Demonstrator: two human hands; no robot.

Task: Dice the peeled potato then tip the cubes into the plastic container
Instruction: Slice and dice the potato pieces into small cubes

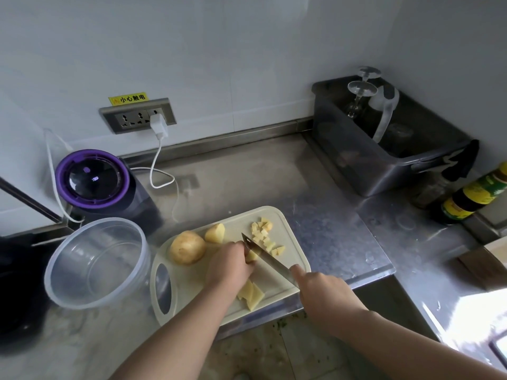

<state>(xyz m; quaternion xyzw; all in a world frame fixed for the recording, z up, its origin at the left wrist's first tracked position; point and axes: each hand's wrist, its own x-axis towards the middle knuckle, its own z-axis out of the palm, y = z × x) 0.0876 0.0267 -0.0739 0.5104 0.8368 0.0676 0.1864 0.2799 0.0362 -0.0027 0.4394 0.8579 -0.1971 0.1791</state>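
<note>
Right grip [319, 287] clamped on knife [263, 256], forefinger along spine | left grip [229, 266] curled, pinning potato piece [251, 255]

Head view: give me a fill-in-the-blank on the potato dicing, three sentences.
1. While the left hand holds a potato piece, the right hand grips the ____.
2. The plastic container stands to the ____ of the cutting board.
3. The diced cubes lie on the board; the container is ____.
Missing: knife; left; empty.
</note>
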